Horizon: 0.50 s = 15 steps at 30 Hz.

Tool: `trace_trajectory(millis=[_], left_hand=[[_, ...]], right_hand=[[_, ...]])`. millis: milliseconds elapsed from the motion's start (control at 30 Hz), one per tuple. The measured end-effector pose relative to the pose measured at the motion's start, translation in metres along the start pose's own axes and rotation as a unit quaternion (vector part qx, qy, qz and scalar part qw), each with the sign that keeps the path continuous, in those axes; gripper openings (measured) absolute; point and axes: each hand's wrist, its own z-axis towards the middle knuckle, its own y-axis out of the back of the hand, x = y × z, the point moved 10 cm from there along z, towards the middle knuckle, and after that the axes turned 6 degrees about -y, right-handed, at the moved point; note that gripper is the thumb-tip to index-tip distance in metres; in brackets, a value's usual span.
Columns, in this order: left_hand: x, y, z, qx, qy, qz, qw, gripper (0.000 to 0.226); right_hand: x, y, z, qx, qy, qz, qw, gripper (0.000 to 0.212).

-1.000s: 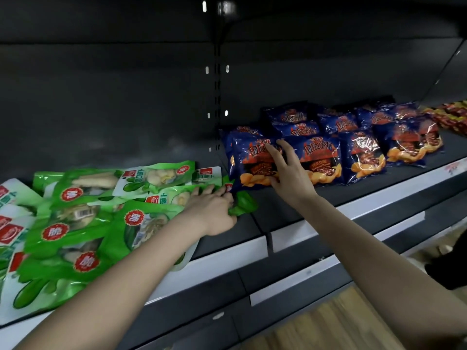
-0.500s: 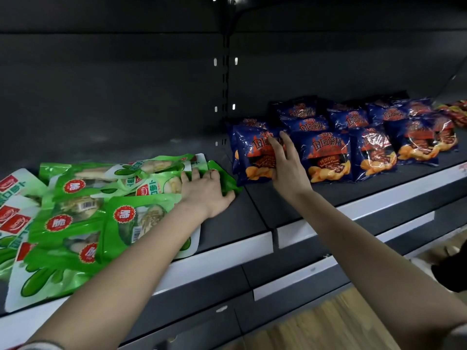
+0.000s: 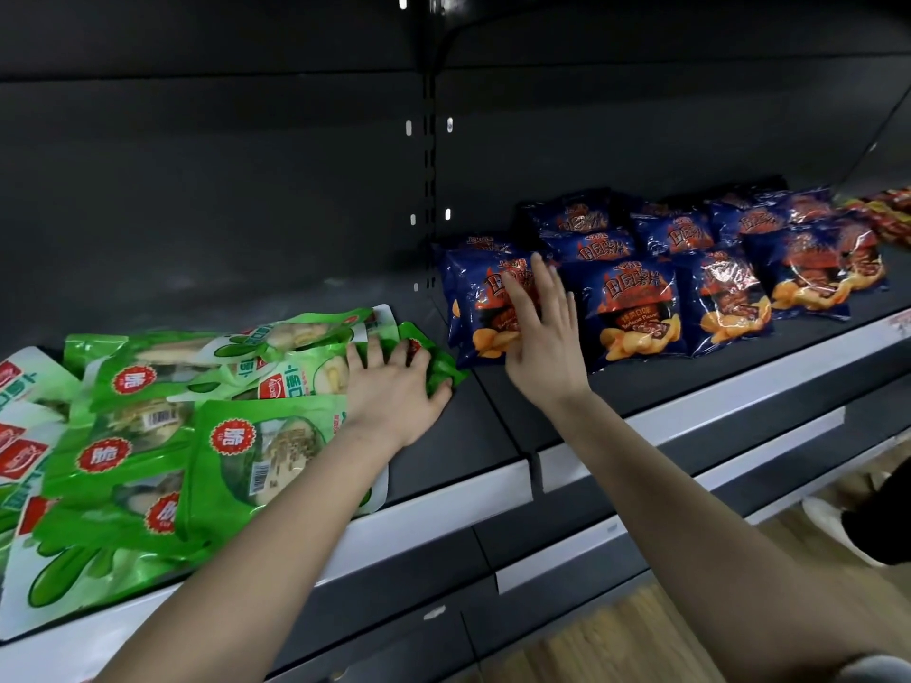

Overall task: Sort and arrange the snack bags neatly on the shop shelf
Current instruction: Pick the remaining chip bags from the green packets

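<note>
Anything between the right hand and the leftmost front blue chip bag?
Nothing visible: the right hand lies with straight fingers on the leftmost front blue chip bag. The nearest green bag lies just left of it, under the left hand.

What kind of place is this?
Most likely a shop: dark metal shelves with white price strips along the front, stocked with many matching blue bags and green bags.
</note>
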Motion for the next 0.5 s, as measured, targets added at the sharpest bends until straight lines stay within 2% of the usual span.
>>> trace_trajectory(millis=[100, 233, 500], left_hand=[[0.001, 0.0, 0.001, -0.005, 0.002, -0.002, 1.0, 0.065], [0.0, 0.0, 0.001, -0.01, 0.001, -0.007, 1.0, 0.064], [0.0, 0.003, -0.001, -0.007, -0.001, -0.006, 1.0, 0.063]], right_hand=[[0.007, -0.015, -0.003, 0.042, 0.038, -0.044, 0.997, 0.06], [0.003, -0.032, -0.002, 0.081, 0.051, -0.083, 0.992, 0.061], [0.003, -0.028, -0.002, 0.08, 0.06, -0.059, 0.993, 0.057]])
